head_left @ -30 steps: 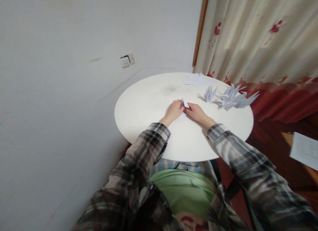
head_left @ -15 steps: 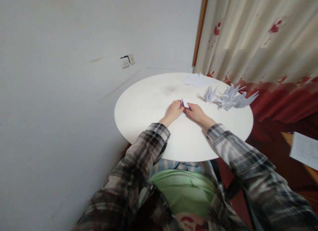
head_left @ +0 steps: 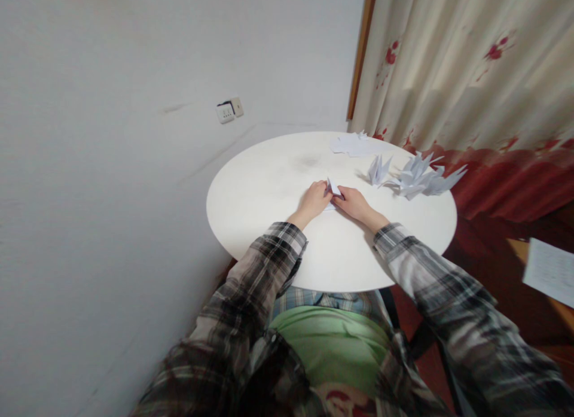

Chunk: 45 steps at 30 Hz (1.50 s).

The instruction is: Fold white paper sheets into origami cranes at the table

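Near the middle of the round white table (head_left: 269,189), my left hand (head_left: 315,198) and my right hand (head_left: 354,201) meet over a piece of folded white paper (head_left: 332,187). Both hands are closed on it, the left at its left side and the right at its right side. One flap of the paper stands up between the fingers, and another part shows flat below the thumbs. The fingers cover the rest, so its full shape is hidden.
To the right on the table stand several folded paper cranes (head_left: 415,176), with a single one (head_left: 377,169) just left of them. Flat paper sheets (head_left: 354,144) lie at the far edge. A wall is at the left, a curtain (head_left: 448,76) behind.
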Each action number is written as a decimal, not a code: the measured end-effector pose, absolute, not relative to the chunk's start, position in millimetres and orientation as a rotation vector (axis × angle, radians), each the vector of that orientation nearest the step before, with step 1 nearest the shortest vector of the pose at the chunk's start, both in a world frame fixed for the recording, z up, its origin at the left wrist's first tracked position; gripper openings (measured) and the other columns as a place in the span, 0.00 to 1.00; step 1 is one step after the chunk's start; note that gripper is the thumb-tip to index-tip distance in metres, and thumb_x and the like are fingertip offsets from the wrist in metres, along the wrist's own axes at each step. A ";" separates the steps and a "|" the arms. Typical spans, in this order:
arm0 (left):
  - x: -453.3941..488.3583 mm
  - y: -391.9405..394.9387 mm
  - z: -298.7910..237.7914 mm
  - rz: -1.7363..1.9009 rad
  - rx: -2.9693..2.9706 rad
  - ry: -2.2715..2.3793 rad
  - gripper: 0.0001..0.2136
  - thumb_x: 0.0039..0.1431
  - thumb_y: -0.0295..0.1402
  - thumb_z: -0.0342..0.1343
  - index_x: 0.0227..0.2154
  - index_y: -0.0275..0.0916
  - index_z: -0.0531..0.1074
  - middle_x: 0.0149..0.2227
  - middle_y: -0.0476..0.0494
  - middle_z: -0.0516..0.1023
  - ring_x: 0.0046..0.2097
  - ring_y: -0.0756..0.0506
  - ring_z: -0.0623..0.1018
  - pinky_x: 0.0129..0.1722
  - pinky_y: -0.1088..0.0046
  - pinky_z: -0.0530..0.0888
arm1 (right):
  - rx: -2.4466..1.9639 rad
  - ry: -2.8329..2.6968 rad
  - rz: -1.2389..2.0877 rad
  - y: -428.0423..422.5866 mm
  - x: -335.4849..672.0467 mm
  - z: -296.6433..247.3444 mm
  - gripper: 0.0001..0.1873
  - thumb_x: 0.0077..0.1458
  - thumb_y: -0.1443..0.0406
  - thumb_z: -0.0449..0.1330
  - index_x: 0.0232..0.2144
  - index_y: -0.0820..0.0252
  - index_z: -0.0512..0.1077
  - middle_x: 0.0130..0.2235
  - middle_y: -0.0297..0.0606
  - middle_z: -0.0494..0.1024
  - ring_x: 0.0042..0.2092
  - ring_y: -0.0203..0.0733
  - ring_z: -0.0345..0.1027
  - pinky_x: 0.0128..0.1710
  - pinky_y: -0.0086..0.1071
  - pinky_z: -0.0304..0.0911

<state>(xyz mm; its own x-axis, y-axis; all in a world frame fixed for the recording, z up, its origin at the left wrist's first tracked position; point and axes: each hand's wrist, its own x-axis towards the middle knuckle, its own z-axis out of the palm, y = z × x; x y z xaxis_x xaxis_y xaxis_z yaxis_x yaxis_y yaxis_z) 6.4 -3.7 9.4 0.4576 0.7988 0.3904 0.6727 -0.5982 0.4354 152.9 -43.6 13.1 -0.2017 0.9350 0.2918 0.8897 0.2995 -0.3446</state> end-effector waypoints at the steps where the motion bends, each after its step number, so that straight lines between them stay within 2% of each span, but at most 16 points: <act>1: 6.4 -3.6 9.3 0.847 2.491 1.275 0.08 0.58 0.29 0.46 0.36 0.36 0.69 0.39 0.40 0.75 0.44 0.45 0.72 0.46 0.67 0.69 | -1.624 -2.132 0.139 -43.4 153.0 13.0 0.11 0.57 0.65 0.51 0.38 0.62 0.72 0.38 0.42 0.78 0.37 0.41 0.68 0.36 0.29 0.55; 45: 7.8 -4.9 10.7 0.837 2.505 1.277 0.09 0.58 0.29 0.47 0.37 0.33 0.70 0.40 0.37 0.75 0.44 0.43 0.72 0.46 0.66 0.69 | -1.641 -2.122 0.122 -44.2 153.9 13.9 0.10 0.57 0.64 0.51 0.36 0.62 0.71 0.38 0.43 0.78 0.36 0.41 0.68 0.34 0.30 0.54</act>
<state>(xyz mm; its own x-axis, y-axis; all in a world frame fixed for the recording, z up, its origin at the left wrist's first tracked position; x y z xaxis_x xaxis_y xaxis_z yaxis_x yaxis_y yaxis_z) 7.8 -4.9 10.7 0.4643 0.7942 0.3920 0.6762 -0.6037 0.4222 153.9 -44.2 13.9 -0.1888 0.9366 0.2953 0.8966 0.2871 -0.3372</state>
